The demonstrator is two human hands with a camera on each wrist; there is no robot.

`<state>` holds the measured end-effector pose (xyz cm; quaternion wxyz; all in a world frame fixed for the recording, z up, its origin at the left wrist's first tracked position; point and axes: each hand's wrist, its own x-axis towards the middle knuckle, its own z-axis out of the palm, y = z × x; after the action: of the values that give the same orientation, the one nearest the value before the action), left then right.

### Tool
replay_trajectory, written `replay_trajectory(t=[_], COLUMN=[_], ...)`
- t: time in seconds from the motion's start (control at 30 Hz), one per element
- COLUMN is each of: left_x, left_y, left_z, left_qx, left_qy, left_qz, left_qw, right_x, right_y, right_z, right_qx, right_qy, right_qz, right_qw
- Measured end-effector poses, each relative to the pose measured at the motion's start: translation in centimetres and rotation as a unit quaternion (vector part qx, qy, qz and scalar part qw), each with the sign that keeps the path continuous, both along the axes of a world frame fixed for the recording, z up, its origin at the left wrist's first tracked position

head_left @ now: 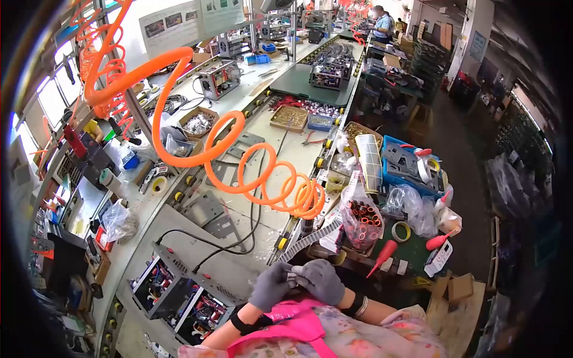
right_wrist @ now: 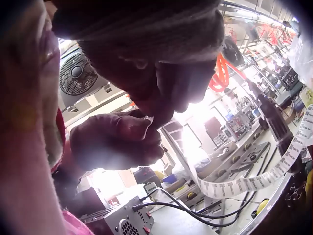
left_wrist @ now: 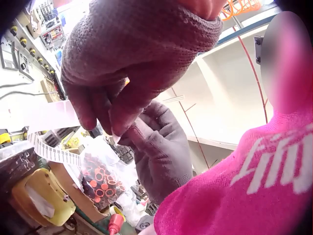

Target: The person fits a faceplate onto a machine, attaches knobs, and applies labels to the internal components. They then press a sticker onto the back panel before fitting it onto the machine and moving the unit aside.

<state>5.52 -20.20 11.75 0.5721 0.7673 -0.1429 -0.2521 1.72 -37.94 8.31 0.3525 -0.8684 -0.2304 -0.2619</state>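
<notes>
Both hands were working at one spot: the left hand point(head_left: 270, 287) and the right hand point(head_left: 322, 281), each in a grey glove, met fingertip to fingertip with fingers curled, and seemed to pinch one small white piece point(left_wrist: 116, 139) between them. That piece sat in front of the chest, mostly hidden by the gloves; the printed label strip point(right_wrist: 239, 185) rose to just beside the fingers and trailed off in a loop. The step in hand looked like working a label loose from its backing, though the fingers hid too much to be sure. The next move probably called for a fine, steady pull that would neither crease the piece nor twist the strip. By count, there were two gloved hands, one white piece that could be made out, one strip with too many labels to number, and two open metal-cased units point(head_left: 200, 307) on the table point(head_left: 173, 224), near the left hand. Beyond the right hand lay one clear bag of red-ended tubes point(head_left: 362, 222), too jumbled to count, and one tape roll point(head_left: 401, 231) near it. One thick orange coiled hose point(head_left: 179, 160) hung in front, with more behind.
</notes>
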Motion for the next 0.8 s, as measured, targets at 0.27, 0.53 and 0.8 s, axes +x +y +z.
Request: replay_trajectory(t=[0.27,0.53,0.8], left_x=[0.2,-0.3,-3.1], left_y=[1.1,4.8,20.7], left_z=[-3.7,-3.0,-3.8], left_qx=[-0.075,-0.013,0.295], left_qy=[0.040,0.081,0.055], left_qz=[0.018,0.011,0.268], left_qw=[0.996,0.997,0.915], right_x=[-0.1,-0.6,0.6], right_y=[-0.1,1.3,2.4], right_z=[0.5,-0.5,-0.7], right_qx=[-0.094,0.209,0.357], right_qy=[-0.046,0.153,0.204], right_qz=[0.058,0.027,0.077], right_qw=[0.993,0.966,0.908])
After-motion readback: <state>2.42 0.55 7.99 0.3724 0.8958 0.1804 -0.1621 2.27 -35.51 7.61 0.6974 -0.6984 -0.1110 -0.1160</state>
